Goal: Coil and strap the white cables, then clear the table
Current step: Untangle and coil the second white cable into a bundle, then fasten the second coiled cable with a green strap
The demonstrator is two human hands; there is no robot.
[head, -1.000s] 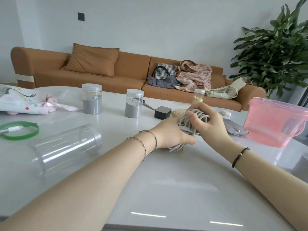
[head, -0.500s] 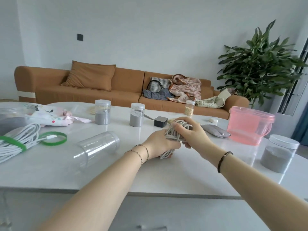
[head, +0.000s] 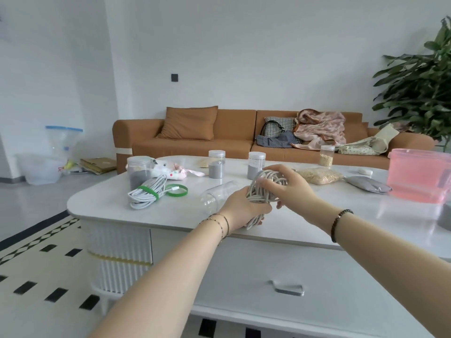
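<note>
Two hands are clamped on one coil: the left hand [head: 240, 208] grips the lower loops of the white cable coil [head: 258, 194], the right hand [head: 285, 185] curls over its top, and the bundle hangs just over the near edge of the table [head: 305, 228]. I'd say the coiling is about finished and strapping comes next. The loose green strap [head: 177, 190] lies at nine o'clock from the coil, just beside the strapped cable bundle [head: 146, 192], past a clear jar [head: 217, 193] on its side. Done well, one hand pinches every loop tight so none springs free while the other fetches the strap, then cinches it round the middle.
</note>
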